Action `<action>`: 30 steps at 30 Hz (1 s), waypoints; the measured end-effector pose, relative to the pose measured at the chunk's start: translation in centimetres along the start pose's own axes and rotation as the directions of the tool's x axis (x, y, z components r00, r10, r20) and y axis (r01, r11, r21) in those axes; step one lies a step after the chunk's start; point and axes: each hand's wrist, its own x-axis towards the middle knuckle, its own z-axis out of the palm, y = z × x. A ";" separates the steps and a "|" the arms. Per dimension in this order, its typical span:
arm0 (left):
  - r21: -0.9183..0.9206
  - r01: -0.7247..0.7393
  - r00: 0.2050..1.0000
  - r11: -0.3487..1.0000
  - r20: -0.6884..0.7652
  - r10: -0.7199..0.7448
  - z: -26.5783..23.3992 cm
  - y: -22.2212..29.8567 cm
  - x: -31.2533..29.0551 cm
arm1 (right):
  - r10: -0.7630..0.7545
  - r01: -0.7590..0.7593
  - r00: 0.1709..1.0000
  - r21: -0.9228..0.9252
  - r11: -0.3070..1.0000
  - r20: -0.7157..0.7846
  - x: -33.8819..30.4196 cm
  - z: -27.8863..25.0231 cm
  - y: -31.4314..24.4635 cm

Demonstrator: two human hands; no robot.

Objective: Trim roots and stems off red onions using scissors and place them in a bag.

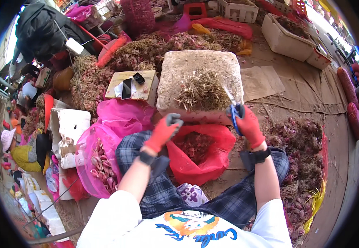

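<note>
My right hand point(248, 127), in a red glove with grey fingertips, grips blue-handled scissors point(236, 120). Their pale blades point up over the right edge of a white foam block point(200, 61). On that block lies a heap of dry, straw-coloured stalks point(202, 89). My left hand point(163, 131), gloved the same way, hovers by the block's near left corner with its fingers curled in; whatever they may hold is hidden. Between my knees an open red mesh bag point(198, 171) contains reddish shallots point(196, 146).
At left, a pink mesh bag point(82, 165) holds shallots; beyond it a box point(148, 80) carries a phone point(127, 88). Shallots with dry tops point(297, 153) cover the ground at right. Piled bunches point(142, 51) and a foam crate point(286, 39) lie farther back. People sit at far left.
</note>
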 end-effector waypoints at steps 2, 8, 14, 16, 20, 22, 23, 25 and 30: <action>0.018 0.132 0.973 0.991 -0.193 -0.126 0.6 -7.1 5.2 | 0.034 -0.023 0.996 -0.142 0.990 0.080 -0.4 0.1 -2.4; 0.637 0.355 0.716 0.684 -0.656 0.240 7.8 -9.5 11.8 | 0.099 -0.049 0.985 -0.322 0.945 0.139 0.0 0.2 -1.7; 0.180 0.035 0.934 0.983 -0.356 0.032 1.5 -7.3 17.2 | 0.072 -0.053 0.995 -0.263 0.963 0.065 2.2 1.1 -1.8; -0.147 -0.002 0.996 0.989 -0.086 -0.010 0.3 -5.4 18.3 | 0.074 -0.069 0.992 -0.050 0.996 0.101 2.9 1.8 -1.5; -0.149 0.077 0.997 0.986 0.028 -0.074 2.3 -3.0 18.3 | 0.338 -0.315 0.888 -0.123 0.941 0.313 4.2 2.1 0.6; -0.295 0.125 0.984 0.947 0.160 -0.080 -3.8 -6.8 18.5 | 0.289 -0.256 0.909 -0.146 0.956 0.302 4.4 6.0 2.3; -0.488 0.239 0.968 0.839 0.183 -0.169 -4.2 -8.0 18.2 | 0.241 -0.206 0.948 -0.178 0.962 0.207 4.0 7.5 4.1; -0.279 0.217 0.975 0.936 0.102 -0.196 -3.7 -7.8 16.5 | 0.309 -0.268 0.927 -0.200 0.943 0.214 3.9 6.8 2.8; 0.275 -0.227 0.831 0.934 -0.446 0.333 -2.8 -6.3 12.0 | 0.355 -0.318 0.871 -0.160 0.934 0.340 4.4 5.0 0.2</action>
